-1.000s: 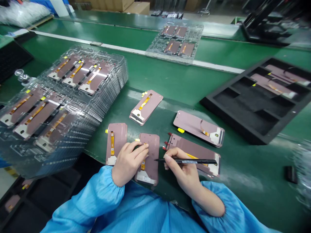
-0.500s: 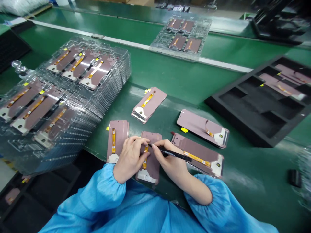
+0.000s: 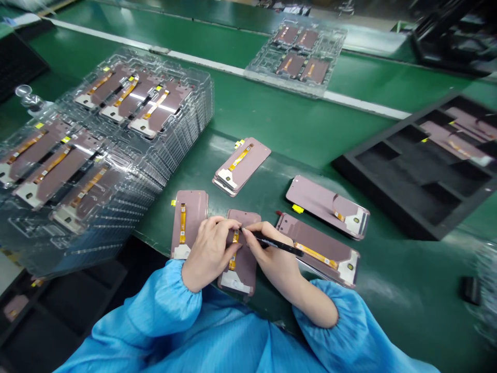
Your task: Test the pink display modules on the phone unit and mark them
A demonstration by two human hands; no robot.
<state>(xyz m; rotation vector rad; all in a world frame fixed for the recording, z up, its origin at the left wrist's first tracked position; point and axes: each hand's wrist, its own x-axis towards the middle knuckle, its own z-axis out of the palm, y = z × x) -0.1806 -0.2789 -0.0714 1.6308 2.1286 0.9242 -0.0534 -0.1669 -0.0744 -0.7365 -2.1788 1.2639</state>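
Note:
My left hand [image 3: 209, 248] rests on a phone screen [image 3: 250, 259] lying back up on the bench in front of me. Its fingers are curled and its thumb and index fingertip press the panel on either side of an orange flex cable [image 3: 232, 261]. Pinched like a pen in my right hand [image 3: 275, 256] is a slim black pen-shaped tool [image 3: 277, 244] with pale lettering. The tool's tip meets the panel's upper part, close to my left index fingertip, which partly hides the contact. Another phone screen [image 3: 194, 212] lies just left of my left hand.
To the left rises a tall stack of clear plastic trays [image 3: 190, 119] with screens on top. More screens lie in piles [image 3: 248, 160], [image 3: 326, 204], [image 3: 318, 241] ahead and right. A black foam tray [image 3: 388, 202] stands right; a clear tray [image 3: 267, 65] sits farther back.
The view has shifted slightly, so the things on the bench sit a little differently in it. Both hands keep nearly the same pose over the screen, with the tool's tip close to the same place.

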